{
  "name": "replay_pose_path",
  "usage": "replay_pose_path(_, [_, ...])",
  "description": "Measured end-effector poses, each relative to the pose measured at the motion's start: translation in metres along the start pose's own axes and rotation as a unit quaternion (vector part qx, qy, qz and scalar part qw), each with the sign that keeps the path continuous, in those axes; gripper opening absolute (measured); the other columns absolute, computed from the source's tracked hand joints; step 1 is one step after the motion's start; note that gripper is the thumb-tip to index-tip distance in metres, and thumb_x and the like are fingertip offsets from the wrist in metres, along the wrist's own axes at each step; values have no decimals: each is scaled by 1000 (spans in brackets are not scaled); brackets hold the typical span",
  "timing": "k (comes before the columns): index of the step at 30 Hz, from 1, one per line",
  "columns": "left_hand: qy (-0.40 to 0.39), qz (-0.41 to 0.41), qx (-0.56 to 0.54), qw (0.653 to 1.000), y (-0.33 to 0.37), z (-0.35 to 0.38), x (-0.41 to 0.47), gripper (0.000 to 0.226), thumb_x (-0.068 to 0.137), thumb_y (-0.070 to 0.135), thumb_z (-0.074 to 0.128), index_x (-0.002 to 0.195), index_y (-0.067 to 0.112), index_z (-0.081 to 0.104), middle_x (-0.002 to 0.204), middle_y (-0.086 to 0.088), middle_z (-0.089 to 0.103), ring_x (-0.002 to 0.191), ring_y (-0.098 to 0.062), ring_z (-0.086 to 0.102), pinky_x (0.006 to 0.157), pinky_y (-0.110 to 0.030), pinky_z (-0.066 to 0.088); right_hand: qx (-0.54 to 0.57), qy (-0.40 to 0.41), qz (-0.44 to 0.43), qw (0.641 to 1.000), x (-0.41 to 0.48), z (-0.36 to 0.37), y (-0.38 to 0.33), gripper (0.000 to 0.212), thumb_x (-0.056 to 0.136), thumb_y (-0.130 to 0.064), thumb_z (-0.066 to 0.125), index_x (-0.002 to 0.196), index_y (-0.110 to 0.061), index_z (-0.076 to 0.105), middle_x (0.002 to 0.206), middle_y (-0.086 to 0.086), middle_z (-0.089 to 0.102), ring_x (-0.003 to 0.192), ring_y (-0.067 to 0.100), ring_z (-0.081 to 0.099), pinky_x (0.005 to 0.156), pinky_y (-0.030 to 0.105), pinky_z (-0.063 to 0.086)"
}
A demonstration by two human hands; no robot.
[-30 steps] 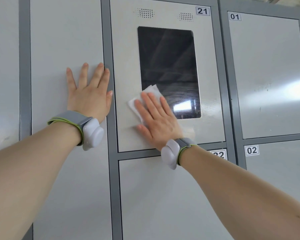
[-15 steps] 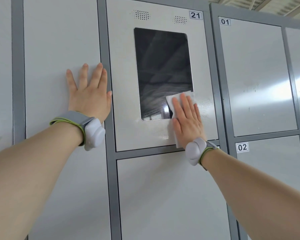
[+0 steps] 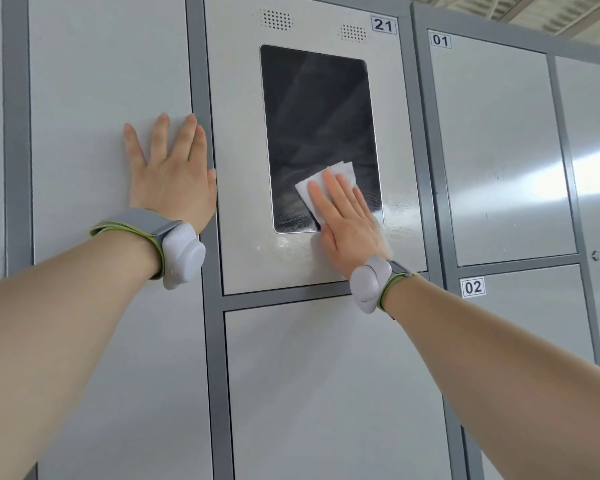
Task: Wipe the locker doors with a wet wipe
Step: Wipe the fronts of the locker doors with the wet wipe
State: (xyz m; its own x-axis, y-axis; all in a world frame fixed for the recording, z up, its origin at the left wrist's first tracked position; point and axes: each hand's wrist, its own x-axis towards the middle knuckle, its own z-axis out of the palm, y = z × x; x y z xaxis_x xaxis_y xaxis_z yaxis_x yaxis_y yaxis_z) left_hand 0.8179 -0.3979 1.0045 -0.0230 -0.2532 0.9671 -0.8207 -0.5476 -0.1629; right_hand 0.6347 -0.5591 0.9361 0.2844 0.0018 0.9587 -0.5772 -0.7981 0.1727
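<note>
My right hand (image 3: pixel 349 220) lies flat with straight fingers on a white wet wipe (image 3: pixel 329 180), pressing it against the lower right corner of the dark screen (image 3: pixel 312 112) set in the pale grey locker door marked 21 (image 3: pixel 238 168). Damp streaks show on the door below and beside the screen. My left hand (image 3: pixel 172 174) rests flat, fingers spread, on the plain grey door (image 3: pixel 101 98) to the left. Both wrists wear grey bands with white pods.
A dark grey frame (image 3: pixel 198 64) separates the doors. Doors labelled 01 (image 3: pixel 492 150) and 02 (image 3: pixel 534 313) are to the right, and an unmarked door (image 3: pixel 326 393) lies below door 21. A small lock (image 3: pixel 595 255) sits at the far right.
My right hand slid the wipe from the screen's lower left to its lower right, then slightly up and left. My left hand stayed pressed on the left door. The view shifted a little.
</note>
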Motion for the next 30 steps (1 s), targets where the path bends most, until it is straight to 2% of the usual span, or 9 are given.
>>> replay_pose_path(2, [6,-9,-6,1000,2,-2,2,53,97,25,38,143,-1,30,155,-7,22,143,-31,7,113,-60,-4,8,-5,0,1000,-8,-1,7,61,89,-20,21,149,-13,31,157,12,22,145,31,17,118,29,1])
replay_pose_path(6, [27,-29,-26,999,12,-4,3,54,94,26,43,139,-2,34,153,-13,26,143,-33,11,113,-60,-2,1,6,69,998,-20,-1,27,61,94,-31,14,152,-13,21,159,11,12,148,26,6,119,29,-3])
replay_pose_path(11, [57,1,-27,998,37,-7,11,53,94,25,46,138,-2,35,152,-16,27,141,-36,14,112,-61,-1,-2,16,125,992,0,-13,57,62,92,-24,15,154,-16,7,161,10,-2,148,24,-8,116,25,-15])
replay_pose_path(16, [101,1,-31,994,75,-14,34,46,94,24,47,133,-1,41,149,-18,32,139,-39,19,110,-64,2,18,22,67,997,32,-28,73,60,97,-10,30,153,-14,12,161,11,0,148,26,-6,119,30,-9])
replay_pose_path(19, [103,-10,-23,994,98,-17,47,48,96,26,43,136,1,39,150,-16,30,141,-37,17,112,-62,1,18,1,37,999,42,-32,80,61,97,-10,31,154,-15,9,161,10,-3,148,24,-9,119,30,-8])
replay_pose_path(22, [101,-5,-16,995,116,-17,55,49,96,27,41,140,4,36,153,-12,25,142,-34,13,113,-60,0,5,-9,-33,999,39,-31,89,60,98,-16,30,154,-15,9,161,11,-3,148,24,-8,118,28,-12])
replay_pose_path(26, [97,-2,-17,995,134,-13,59,50,96,26,41,140,4,35,154,-10,26,142,-32,14,113,-59,0,-1,-33,-136,990,25,-29,108,66,88,-29,15,152,-15,19,160,10,7,148,25,1,118,27,-11])
replay_pose_path(30, [96,13,-24,995,151,-12,61,51,96,24,44,141,4,36,153,-10,29,142,-33,17,113,-58,0,18,-19,-140,990,14,-30,126,63,87,-21,18,147,-11,35,156,13,25,145,29,20,119,27,-2])
